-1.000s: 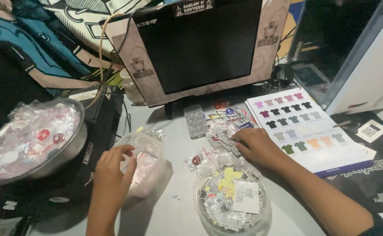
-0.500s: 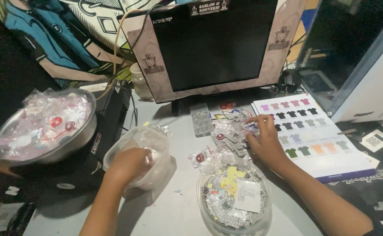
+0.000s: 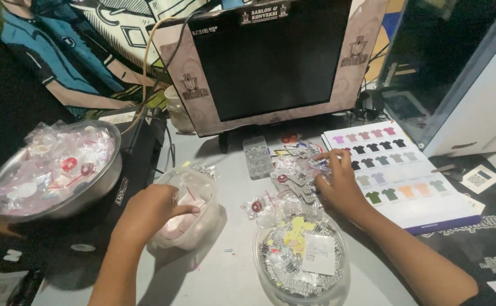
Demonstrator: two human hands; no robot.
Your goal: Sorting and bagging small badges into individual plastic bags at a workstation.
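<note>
Left hand [image 3: 148, 212] grip on clear plastic bag [image 3: 188, 207], right hand [image 3: 338, 184] among packets [image 3: 293, 175].

The left hand [image 3: 148, 212] curls palm-down with fingers bent inward. The right hand [image 3: 338, 184] reaches forward, fingers [image 3: 322, 160] pinched together, forearm outstretched.

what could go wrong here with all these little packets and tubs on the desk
The left hand is inside the soft clear plastic tub, which might tip or slide. The right hand picks among loose small packets; a sweep of the forearm might knock the round clear container near the desk's front.
</note>
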